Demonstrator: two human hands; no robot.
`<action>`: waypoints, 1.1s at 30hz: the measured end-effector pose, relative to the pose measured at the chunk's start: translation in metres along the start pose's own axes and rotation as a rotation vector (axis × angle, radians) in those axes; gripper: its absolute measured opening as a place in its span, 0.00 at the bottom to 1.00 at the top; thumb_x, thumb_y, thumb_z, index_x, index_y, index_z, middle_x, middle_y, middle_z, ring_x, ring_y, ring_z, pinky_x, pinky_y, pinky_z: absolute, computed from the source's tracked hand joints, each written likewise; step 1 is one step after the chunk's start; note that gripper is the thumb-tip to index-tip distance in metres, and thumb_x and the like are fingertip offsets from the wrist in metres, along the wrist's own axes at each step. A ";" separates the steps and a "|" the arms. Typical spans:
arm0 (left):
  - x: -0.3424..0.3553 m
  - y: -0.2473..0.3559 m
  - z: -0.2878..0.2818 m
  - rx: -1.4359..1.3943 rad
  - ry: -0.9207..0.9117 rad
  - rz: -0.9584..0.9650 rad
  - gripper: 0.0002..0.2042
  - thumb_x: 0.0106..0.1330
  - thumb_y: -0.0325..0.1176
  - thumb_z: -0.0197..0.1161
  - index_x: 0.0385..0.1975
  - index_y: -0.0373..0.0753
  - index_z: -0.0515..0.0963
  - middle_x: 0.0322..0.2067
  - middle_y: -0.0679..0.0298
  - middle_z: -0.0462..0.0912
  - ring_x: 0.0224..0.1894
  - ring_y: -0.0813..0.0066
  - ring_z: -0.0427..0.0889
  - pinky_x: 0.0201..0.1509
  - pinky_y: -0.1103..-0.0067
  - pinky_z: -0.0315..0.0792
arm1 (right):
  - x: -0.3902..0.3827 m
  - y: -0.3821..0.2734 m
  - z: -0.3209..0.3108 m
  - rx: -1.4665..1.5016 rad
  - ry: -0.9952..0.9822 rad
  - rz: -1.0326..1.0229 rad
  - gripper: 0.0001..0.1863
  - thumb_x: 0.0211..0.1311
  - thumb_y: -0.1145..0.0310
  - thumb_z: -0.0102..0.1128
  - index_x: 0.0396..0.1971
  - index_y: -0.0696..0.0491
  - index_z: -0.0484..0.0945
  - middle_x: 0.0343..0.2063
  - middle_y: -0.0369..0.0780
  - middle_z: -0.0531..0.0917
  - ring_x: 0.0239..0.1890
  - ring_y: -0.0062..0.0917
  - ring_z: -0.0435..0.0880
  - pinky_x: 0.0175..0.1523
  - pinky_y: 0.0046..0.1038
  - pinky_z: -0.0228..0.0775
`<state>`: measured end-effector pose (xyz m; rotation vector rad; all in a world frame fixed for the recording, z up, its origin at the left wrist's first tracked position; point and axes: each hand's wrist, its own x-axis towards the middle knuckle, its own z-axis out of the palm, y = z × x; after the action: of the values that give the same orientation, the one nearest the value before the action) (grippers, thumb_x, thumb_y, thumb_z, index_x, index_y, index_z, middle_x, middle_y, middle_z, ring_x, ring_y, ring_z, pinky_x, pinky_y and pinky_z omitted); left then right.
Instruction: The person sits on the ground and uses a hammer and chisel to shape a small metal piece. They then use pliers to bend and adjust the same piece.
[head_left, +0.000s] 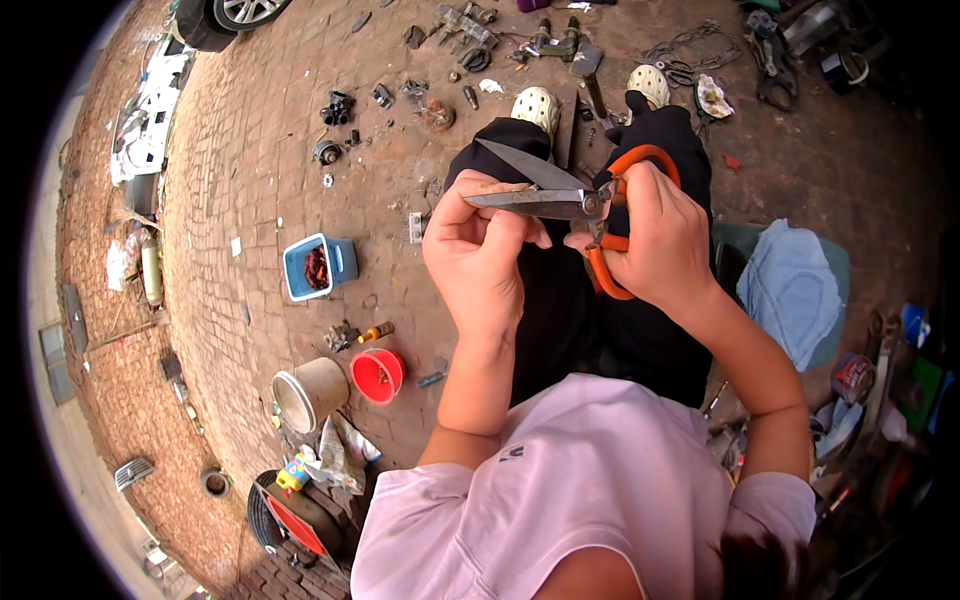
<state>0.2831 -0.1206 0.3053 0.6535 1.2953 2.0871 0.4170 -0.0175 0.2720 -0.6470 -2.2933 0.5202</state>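
Note:
A pair of large scissors [545,203] with grey metal blades and orange handles is held up over my lap, its blades parted. My right hand [660,235] is wrapped round the orange handles. Close against the lower blade, near the tips, is my left hand [480,245]. Its fingers are curled and pressed together, partly behind the blade. Whether they pinch the blade or a small piece beside it, I cannot make out.
On the brick ground to the left are a blue tub [340,262], a red bucket [378,376] and a whitish bucket [310,396]. Metal parts [465,35] lie scattered ahead. At right, a light blue cloth [790,290] drapes over a seat-like surface, near a cluttered heap of tools.

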 end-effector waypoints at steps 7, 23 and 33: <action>0.011 0.016 -0.005 0.057 -0.128 -0.155 0.03 0.63 0.22 0.61 0.30 0.29 0.75 0.24 0.60 0.77 0.19 0.80 0.71 0.21 0.80 0.71 | 0.003 0.012 -0.012 -0.083 -0.019 -0.071 0.35 0.43 0.41 0.74 0.35 0.57 0.70 0.26 0.39 0.75 0.27 0.34 0.79 0.31 0.31 0.73; 0.019 0.017 -0.015 -0.104 -0.202 -0.349 0.02 0.61 0.19 0.63 0.29 0.31 0.76 0.23 0.62 0.80 0.16 0.82 0.74 0.19 0.83 0.72 | 0.006 0.018 -0.014 -0.104 0.007 -0.113 0.34 0.42 0.42 0.75 0.33 0.56 0.70 0.26 0.38 0.74 0.27 0.32 0.78 0.32 0.31 0.73; 0.022 0.012 -0.019 -0.067 -0.229 -0.332 0.03 0.62 0.23 0.61 0.30 0.31 0.75 0.22 0.65 0.75 0.18 0.85 0.69 0.18 0.86 0.67 | 0.003 0.023 -0.009 -0.035 -0.021 -0.097 0.35 0.42 0.41 0.75 0.33 0.57 0.70 0.23 0.38 0.75 0.24 0.33 0.79 0.29 0.30 0.73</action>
<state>0.2526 -0.1211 0.3110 0.5840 1.1152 1.7246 0.4288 0.0042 0.2670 -0.5461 -2.3450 0.4437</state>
